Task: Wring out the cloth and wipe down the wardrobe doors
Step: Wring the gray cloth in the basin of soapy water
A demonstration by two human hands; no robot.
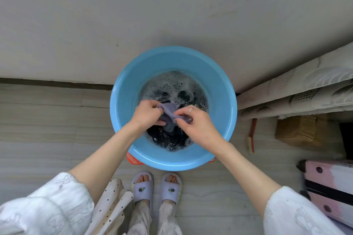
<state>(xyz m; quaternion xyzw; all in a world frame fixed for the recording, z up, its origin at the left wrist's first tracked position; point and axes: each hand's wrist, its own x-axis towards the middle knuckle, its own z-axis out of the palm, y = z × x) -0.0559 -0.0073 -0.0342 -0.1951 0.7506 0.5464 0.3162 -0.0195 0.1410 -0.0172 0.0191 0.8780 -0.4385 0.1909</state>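
- Left hand point(148, 113) and right hand point(193, 122): each gripped one end of the small grey-purple cloth point(169, 113).
- Cloth: held above the round blue plastic basin point(124, 101) of dark sudsy water.
- Risk: a weak twist would leave it dripping, streaking the doors.

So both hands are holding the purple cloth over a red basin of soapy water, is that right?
Not quite: the basin is blue, not red, as the head view shows. The rest holds: the left hand and right hand both grip the purple cloth over the soapy water.
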